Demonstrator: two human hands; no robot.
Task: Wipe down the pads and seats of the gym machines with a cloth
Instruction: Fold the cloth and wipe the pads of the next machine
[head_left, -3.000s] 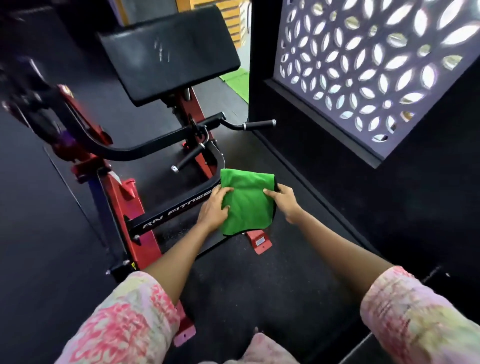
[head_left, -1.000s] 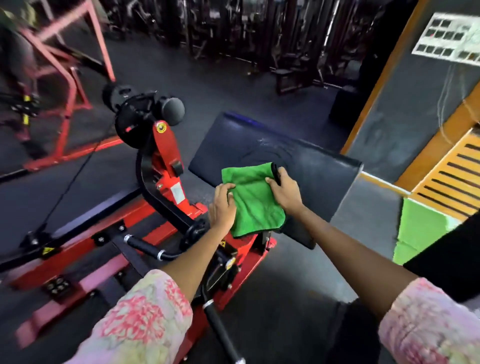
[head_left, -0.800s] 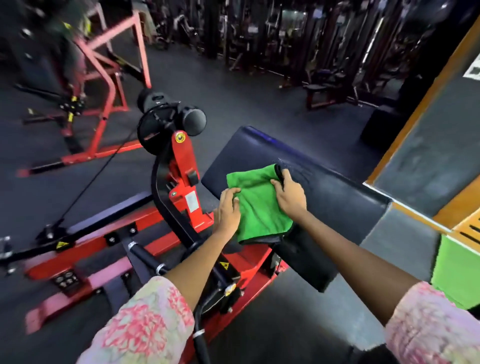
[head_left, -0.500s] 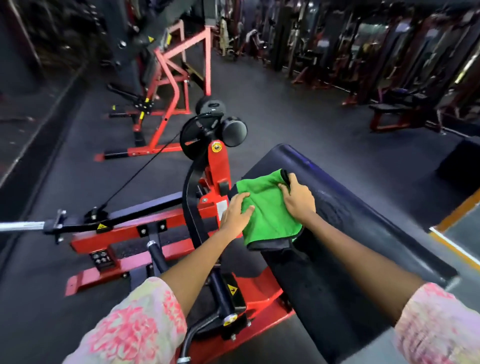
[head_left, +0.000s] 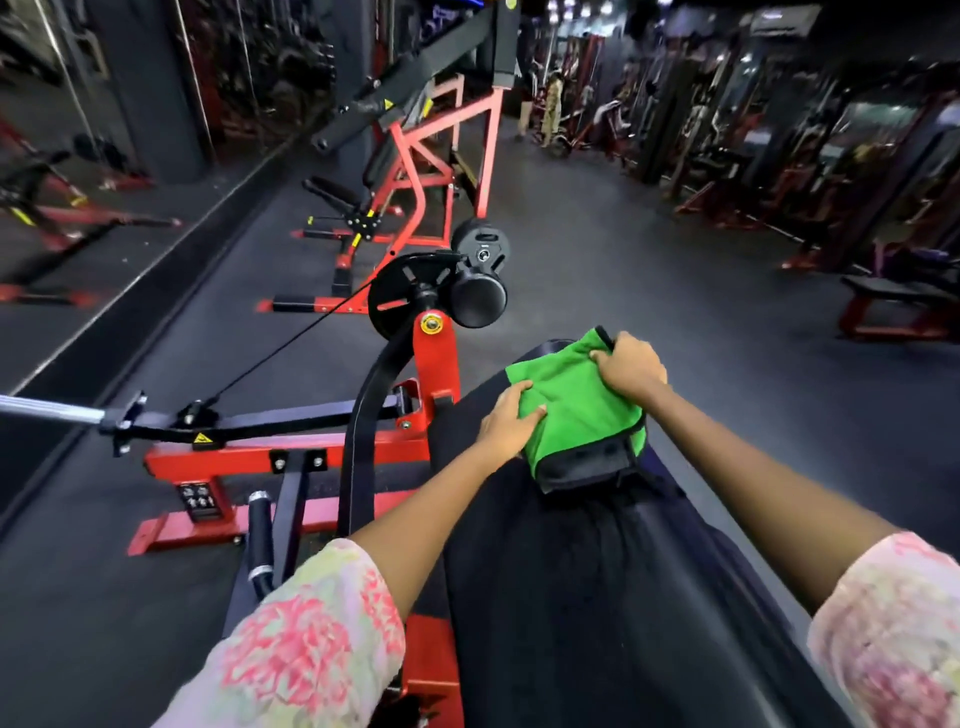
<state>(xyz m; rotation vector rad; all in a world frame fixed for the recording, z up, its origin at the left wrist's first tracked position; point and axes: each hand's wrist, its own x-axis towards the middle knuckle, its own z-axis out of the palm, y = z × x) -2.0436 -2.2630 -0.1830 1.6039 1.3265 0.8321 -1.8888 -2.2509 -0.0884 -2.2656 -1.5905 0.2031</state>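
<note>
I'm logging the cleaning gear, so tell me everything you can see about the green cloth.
The green cloth is bright green, soft and looks like microfibre, folded into a rough square with a dark trim along its edges. It lies on the far part of the black pad. The left hand rests on its near-left side with fingers laid over it; the right hand grips its far corner.

The cloth (head_left: 574, 402) lies on the pad (head_left: 597, 597), between both hands.
</note>
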